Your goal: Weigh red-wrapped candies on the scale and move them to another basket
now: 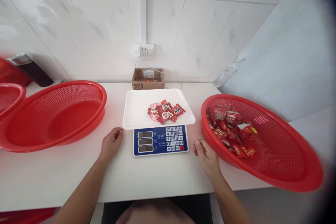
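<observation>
A digital scale (161,140) with a blue keypad and small displays stands on the white table. On its white tray (136,106) lie several small red candy packets (168,112), partly overlapping, over a round red printed picture. My left hand (112,142) rests at the scale's left side, fingers curled in, no object visible in it. To the right of the keypad, my right hand (207,157) is loosely closed on the tabletop near the right basket, and nothing shows in it. Neither hand touches the packets.
A red mesh basket (278,140) at right holds many red packets. Another red basket (91,87) stands at left, beside a third one (13,89). Behind the scale sits a cardboard box (148,84). A dark bottle (35,71) and a clear plastic bottle (228,73) lean near the wall.
</observation>
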`<action>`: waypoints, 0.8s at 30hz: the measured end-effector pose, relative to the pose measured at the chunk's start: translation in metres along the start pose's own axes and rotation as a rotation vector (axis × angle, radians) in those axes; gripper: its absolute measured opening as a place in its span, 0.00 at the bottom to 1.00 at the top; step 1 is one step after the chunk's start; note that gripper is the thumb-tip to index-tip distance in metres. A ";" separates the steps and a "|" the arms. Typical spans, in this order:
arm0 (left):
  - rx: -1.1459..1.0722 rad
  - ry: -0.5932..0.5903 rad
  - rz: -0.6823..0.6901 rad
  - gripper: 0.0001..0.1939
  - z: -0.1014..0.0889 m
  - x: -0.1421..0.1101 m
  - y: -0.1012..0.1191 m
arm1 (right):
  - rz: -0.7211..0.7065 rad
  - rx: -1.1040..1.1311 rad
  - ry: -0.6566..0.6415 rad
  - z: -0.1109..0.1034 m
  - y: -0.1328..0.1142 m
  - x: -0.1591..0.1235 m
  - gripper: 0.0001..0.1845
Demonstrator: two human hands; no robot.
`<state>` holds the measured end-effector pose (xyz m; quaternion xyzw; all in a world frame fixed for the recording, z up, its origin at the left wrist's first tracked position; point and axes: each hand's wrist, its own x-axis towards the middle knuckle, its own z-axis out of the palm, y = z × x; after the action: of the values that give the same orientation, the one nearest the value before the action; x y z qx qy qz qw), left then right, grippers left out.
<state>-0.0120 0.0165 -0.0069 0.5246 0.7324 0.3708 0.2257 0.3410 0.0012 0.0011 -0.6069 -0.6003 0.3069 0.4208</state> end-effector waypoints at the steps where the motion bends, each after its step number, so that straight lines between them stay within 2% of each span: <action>1: -0.010 0.003 -0.001 0.13 0.000 0.000 0.000 | 0.032 0.019 0.009 0.001 0.006 0.001 0.21; 4: -0.121 0.066 -0.020 0.15 -0.001 -0.003 0.001 | 0.104 0.064 0.008 0.005 0.020 0.005 0.22; 7: -0.246 0.260 0.018 0.17 -0.008 -0.008 0.010 | 0.130 0.073 0.012 0.007 0.027 0.006 0.21; 9: -0.256 0.391 0.093 0.16 -0.015 -0.011 0.023 | 0.123 0.065 0.014 0.008 0.030 0.006 0.21; 11: -0.219 0.433 0.182 0.15 -0.021 -0.011 0.045 | 0.112 0.062 0.014 0.009 0.031 0.005 0.21; 13: -0.132 0.371 0.276 0.13 -0.025 -0.008 0.073 | 0.111 0.070 0.013 0.009 0.031 0.005 0.22; 18: 0.065 0.032 0.495 0.12 -0.017 0.011 0.142 | 0.106 0.111 0.033 0.008 0.031 0.004 0.22; 21: 0.121 -0.176 0.552 0.15 -0.005 0.024 0.169 | 0.102 0.113 0.030 0.007 0.029 0.003 0.21; 24: 0.193 -0.313 0.553 0.17 0.008 0.035 0.184 | 0.109 0.106 0.013 0.006 0.029 0.002 0.21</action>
<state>0.0926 0.0836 0.1335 0.7730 0.5505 0.2619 0.1755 0.3492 0.0066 -0.0271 -0.6175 -0.5465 0.3568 0.4391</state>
